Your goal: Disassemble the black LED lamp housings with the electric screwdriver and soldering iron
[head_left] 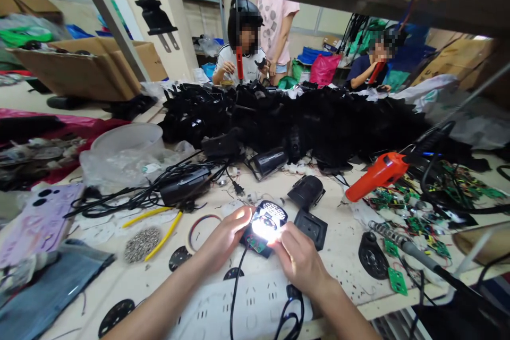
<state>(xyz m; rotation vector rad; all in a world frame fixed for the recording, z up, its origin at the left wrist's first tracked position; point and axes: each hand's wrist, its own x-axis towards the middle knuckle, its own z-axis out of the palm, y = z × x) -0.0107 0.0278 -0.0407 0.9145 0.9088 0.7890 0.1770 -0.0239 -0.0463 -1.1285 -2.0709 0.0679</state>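
Both my hands hold a small black lamp unit (266, 223) over the white worktable (342, 255). Its LED panel shines bright white, and a green circuit board shows at its lower edge. My left hand (223, 239) grips its left side with fingers curled. My right hand (297, 257) pinches its right side. A black cable (235, 297) runs from the unit down towards me, over a white power strip (239, 313).
A large heap of black plastic housings (303, 111) fills the table's far side. An orange electric screwdriver (376, 172) hangs at the right above green circuit boards (414, 218). Yellow-handled pliers (159, 223), a pile of screws (141, 244) and a soldering iron (406, 247) lie nearby. Two seated people and one standing are beyond the heap.
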